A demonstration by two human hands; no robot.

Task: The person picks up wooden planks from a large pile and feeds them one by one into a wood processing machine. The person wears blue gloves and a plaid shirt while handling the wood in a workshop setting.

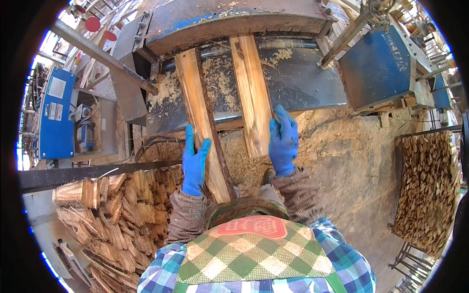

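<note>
Boards (251, 97) are apparently being fed; straight guiding is needed. Left grip (194, 163) is spread; closure of right grip (284, 146) cannot be told.

Bark-edged board (199, 108), paler board (251, 97) to its right, apart, both overhanging a metal bed (305, 83)

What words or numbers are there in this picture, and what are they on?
Blue box on the right: pale letters on its side; I won't copy them out.
Red patch on the checked apron: pale marks; I won't copy those either.
White labels on the blue panel at the left: print too small to read.
</note>
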